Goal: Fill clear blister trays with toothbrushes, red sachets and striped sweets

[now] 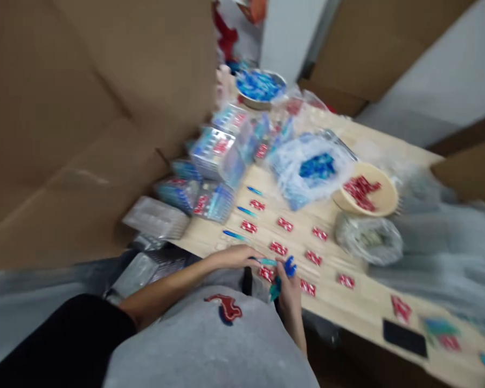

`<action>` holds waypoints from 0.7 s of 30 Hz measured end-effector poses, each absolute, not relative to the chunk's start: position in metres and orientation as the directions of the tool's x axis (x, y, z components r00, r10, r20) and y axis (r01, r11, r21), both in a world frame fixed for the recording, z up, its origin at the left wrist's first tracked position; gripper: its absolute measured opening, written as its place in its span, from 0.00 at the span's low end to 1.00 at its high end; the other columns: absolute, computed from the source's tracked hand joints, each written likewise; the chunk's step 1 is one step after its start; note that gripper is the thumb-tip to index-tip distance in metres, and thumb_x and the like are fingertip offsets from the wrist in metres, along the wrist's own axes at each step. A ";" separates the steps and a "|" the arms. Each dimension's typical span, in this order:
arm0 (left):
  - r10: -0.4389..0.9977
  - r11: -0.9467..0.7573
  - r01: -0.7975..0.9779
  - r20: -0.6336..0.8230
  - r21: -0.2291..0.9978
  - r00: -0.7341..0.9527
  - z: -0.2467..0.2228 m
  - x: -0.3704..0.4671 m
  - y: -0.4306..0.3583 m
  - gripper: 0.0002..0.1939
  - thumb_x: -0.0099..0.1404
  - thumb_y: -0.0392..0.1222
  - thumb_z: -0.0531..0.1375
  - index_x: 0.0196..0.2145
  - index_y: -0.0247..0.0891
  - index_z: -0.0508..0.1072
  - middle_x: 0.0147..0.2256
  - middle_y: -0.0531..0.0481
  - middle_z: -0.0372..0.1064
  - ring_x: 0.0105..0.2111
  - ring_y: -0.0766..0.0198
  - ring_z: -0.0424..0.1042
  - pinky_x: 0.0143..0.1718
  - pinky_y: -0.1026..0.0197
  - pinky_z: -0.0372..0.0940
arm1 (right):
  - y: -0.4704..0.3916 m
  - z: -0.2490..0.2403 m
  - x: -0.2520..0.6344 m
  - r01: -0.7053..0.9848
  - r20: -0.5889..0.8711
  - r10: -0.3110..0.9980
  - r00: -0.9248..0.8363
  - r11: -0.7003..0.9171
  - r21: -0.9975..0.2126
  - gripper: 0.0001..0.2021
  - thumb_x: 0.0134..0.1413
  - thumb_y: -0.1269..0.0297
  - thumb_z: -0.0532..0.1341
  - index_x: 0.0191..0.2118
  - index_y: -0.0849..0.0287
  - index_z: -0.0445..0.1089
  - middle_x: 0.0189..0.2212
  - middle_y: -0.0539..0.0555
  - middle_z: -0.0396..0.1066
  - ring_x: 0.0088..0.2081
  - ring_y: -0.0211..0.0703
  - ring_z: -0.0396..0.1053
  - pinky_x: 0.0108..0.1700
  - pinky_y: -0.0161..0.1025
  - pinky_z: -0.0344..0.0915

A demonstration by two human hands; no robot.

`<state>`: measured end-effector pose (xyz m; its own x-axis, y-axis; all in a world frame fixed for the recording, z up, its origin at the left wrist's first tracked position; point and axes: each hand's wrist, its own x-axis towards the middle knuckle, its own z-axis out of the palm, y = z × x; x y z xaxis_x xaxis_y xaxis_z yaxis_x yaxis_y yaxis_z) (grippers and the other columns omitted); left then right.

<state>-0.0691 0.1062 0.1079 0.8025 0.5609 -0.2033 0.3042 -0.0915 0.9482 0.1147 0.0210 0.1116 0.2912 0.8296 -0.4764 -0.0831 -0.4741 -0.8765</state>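
Observation:
My right hand (290,290) is closed around a bunch of slim blue-and-teal pen-shaped pieces; their dark blue ends (290,266) stick out at the top and teal ends (275,289) below. Between my two hands lies one such pen-shaped piece (268,262), with my left hand (239,256) closed on its darker end. Beneath the hands are small red-and-white packets (266,274), laid out in rows on the table. Three more blue pen-shaped pieces (234,235) lie singly beside the packets at left. Motion blur hides fine detail.
Clear plastic boxes (212,152) are stacked on the table (339,318) at left. Behind stand a bowl of blue pieces (262,102), a bag of blue pieces (295,178) and a cream bowl of red packets (388,196). A black phone-like slab (404,338) lies at right. Cardboard (84,124) rises at left.

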 end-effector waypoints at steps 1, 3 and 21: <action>0.521 -0.065 0.310 -0.233 0.948 0.821 0.106 -0.070 0.104 0.14 0.64 0.45 0.56 0.44 0.40 0.75 0.45 0.47 0.75 0.46 0.57 0.71 0.48 0.62 0.61 | 0.017 0.110 0.115 -0.113 -0.504 0.806 0.310 -0.496 -0.861 0.25 0.39 0.42 0.66 0.33 0.63 0.72 0.15 0.46 0.66 0.17 0.35 0.62 0.21 0.34 0.59; 0.493 -0.021 0.343 -0.289 0.939 0.820 0.104 -0.070 0.099 0.15 0.63 0.45 0.56 0.46 0.40 0.74 0.48 0.47 0.73 0.48 0.57 0.69 0.50 0.61 0.60 | 0.010 0.105 0.117 -0.173 -0.551 0.771 0.320 -0.524 -0.834 0.25 0.39 0.44 0.67 0.33 0.63 0.71 0.15 0.45 0.66 0.17 0.34 0.61 0.20 0.34 0.59; 0.599 -0.289 0.636 -0.384 0.715 0.703 0.012 -0.024 0.103 0.13 0.65 0.36 0.54 0.44 0.34 0.74 0.44 0.42 0.72 0.46 0.57 0.69 0.51 0.56 0.61 | -0.018 0.052 0.152 -0.359 -0.658 0.582 0.478 -0.554 -0.751 0.25 0.32 0.44 0.67 0.32 0.60 0.70 0.15 0.44 0.65 0.15 0.32 0.57 0.18 0.34 0.52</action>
